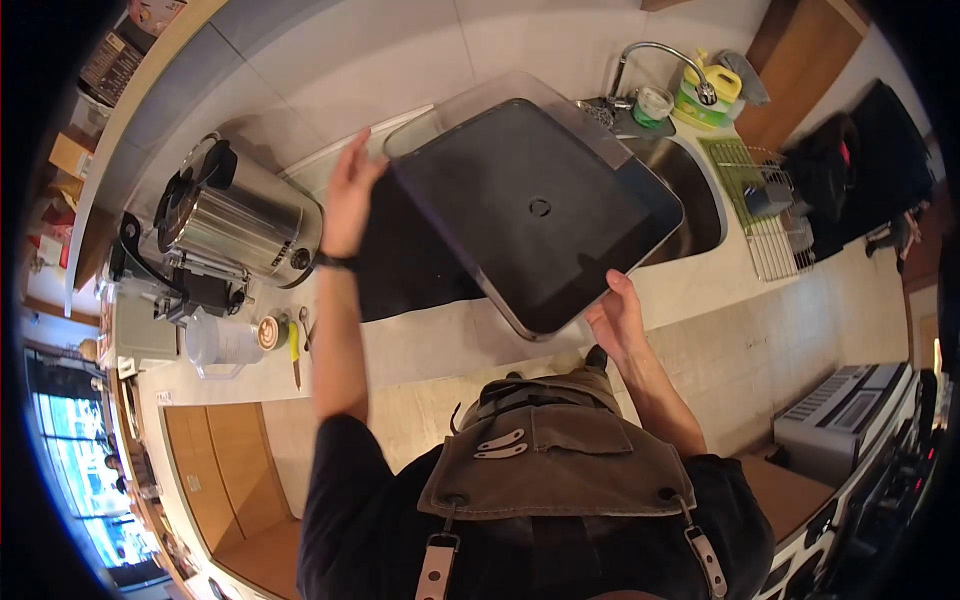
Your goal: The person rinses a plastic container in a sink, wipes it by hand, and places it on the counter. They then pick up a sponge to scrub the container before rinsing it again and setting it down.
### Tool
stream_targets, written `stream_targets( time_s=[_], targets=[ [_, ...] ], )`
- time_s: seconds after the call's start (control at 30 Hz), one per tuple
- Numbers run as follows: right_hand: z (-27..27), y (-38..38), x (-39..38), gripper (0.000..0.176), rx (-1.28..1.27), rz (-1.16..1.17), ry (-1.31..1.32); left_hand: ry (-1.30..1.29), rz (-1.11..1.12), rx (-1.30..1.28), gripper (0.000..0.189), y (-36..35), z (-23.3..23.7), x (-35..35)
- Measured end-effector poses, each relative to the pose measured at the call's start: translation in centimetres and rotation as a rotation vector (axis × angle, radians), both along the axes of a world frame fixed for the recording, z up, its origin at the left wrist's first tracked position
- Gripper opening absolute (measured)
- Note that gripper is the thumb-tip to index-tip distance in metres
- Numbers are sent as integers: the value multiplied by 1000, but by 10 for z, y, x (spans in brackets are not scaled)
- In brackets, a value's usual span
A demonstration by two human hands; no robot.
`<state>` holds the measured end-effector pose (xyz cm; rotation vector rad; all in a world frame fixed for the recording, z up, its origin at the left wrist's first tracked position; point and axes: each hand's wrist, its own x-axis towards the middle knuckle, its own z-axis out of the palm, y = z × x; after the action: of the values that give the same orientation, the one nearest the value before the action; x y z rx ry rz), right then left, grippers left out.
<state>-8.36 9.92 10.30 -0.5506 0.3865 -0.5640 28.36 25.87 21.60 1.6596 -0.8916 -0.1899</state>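
A large dark rectangular tray [500, 210] with rounded corners and a small round mark is tilted up over the counter and the sink's edge. Behind its far side shows a clear plastic part [520, 90]. My right hand [615, 318] grips its near right edge, thumb on the rim and fingers underneath. At its far left corner, my left hand [352, 185] is raised with fingers stretched out, slightly blurred, holding nothing. Below the tray lies a black mat [405, 255] on the counter.
Left of the mat stand a steel urn [250, 215], a clear pitcher [220, 342], a latte cup [270, 332] and a yellow-handled knife [294, 345]. To the right are the sink [705, 195], faucet [650, 50], yellow-green jug [708, 95] and wire rack [768, 225].
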Motion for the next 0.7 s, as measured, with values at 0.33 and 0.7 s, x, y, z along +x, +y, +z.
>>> stream_targets(
  time_s=[0.33,0.7],
  targets=[
    [54,57,59,39,-85,-264,-43,1001,-350,-289,72,7,-66,-152],
    [4,-10,-11,33,-302,-225,224,1114,-289,-188,40,36,-25,-50]
  ],
)
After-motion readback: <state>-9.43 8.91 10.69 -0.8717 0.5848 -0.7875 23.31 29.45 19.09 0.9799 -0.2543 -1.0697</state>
